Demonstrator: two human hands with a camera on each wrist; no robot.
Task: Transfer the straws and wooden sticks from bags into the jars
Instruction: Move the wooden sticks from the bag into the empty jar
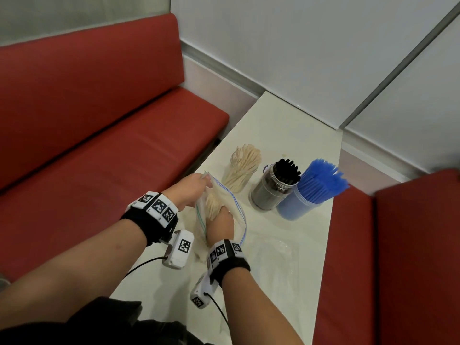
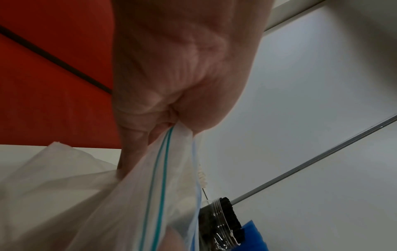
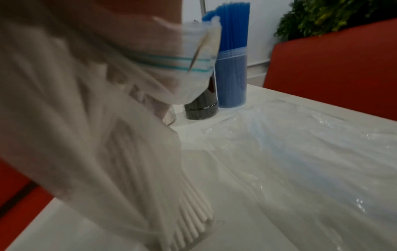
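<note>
on a white table the left hand pinches the top edge of a clear zip bag, while the right hand reaches inside it and grips a bundle of wooden sticks. just beyond stand three jars in a row: one of wooden sticks, one of black straws and one of blue straws. red bench seats flank the table.

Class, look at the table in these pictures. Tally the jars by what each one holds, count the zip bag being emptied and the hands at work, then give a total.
Jar of wooden sticks: 1
Jar of black straws: 1
Jar of blue straws: 1
Zip bag: 1
Hands: 2, left hand and right hand
Total: 6
</note>
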